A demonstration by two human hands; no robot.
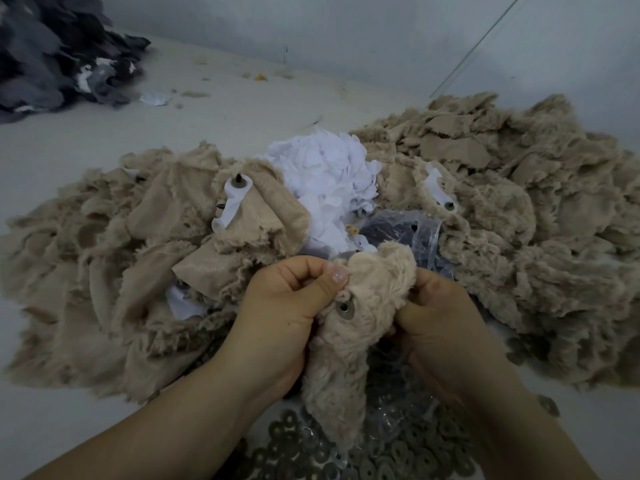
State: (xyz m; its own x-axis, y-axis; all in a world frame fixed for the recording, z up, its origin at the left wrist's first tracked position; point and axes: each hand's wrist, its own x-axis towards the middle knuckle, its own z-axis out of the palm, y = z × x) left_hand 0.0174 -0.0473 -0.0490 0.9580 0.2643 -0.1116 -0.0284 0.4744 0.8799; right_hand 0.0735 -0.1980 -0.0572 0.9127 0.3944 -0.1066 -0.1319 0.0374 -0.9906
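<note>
Seen from the head camera, the left hand [287, 306] is pinching the beige plush piece [374, 289] near its folded top. The right hand [440, 317] is gripping the opposite edge, probably pulling the fur taut so the washer [344, 307] is sitting flat. The piece is hanging between both hands, just above the loose washers [426, 448], likely heaped close for quick picking.

Bare forearms [156, 427], left hand [277, 306] thumbnail [337, 274] seemingly painted with pale glossy polish
</note>
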